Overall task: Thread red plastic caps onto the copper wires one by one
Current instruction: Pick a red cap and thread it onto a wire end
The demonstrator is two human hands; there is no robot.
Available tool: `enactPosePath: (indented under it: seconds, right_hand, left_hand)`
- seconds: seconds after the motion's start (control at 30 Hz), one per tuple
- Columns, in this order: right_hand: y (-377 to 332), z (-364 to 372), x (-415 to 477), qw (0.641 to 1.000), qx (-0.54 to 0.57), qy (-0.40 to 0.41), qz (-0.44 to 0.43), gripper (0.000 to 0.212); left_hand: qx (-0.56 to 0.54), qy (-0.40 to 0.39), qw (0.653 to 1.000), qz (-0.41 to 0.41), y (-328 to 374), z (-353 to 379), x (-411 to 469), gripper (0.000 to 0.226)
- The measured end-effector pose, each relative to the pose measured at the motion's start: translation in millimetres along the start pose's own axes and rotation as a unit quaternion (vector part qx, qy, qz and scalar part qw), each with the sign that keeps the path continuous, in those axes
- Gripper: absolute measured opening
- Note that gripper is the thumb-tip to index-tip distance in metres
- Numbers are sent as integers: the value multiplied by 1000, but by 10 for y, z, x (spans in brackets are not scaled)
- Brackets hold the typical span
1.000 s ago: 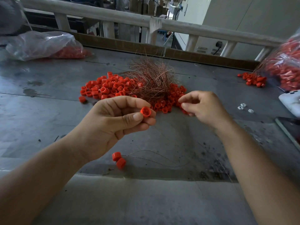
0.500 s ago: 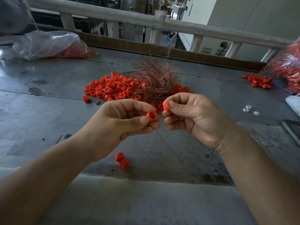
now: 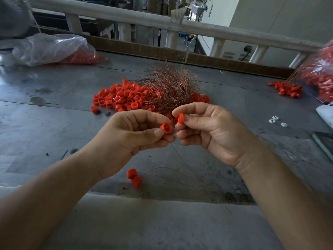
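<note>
Left hand (image 3: 129,139) pinches a red cap (image 3: 166,128) between thumb and forefinger, other fingers curled under. A thin wire (image 3: 180,159) runs from below those fingers down to the table (image 3: 54,114). Right hand (image 3: 212,134) pinches a second cap (image 3: 180,118) thumb-to-index, just beside the first. Both are held above the table, in front of the loose cap pile (image 3: 119,98) and copper wire bundle (image 3: 173,87). Two more caps (image 3: 134,177) lie at the wire's end near the front edge. Cap bags sit far left (image 3: 54,49) and far right (image 3: 322,74).

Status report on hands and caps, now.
Left hand pinching red cap. Right hand pinching second cap. Thin wire trails below left hand. Nothing between them.
</note>
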State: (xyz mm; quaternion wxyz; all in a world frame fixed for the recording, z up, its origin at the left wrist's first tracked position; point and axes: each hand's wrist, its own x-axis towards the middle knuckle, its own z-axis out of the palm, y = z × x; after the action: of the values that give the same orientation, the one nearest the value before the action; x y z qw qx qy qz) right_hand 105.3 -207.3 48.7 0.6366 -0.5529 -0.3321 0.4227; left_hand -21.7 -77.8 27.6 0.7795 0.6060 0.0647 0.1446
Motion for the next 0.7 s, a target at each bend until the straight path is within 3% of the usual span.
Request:
enactPosePath:
  seconds: [0.4, 0.7]
  right_hand:
    - [-11, 19, -2, 1000, -4, 11, 16, 17]
    - [11, 28, -19, 998, -50, 14, -22, 12]
  left_hand:
    - [0, -1, 1000, -3, 4, -10, 1, 21]
    - [9, 4, 1000, 0, 15, -5, 1, 22]
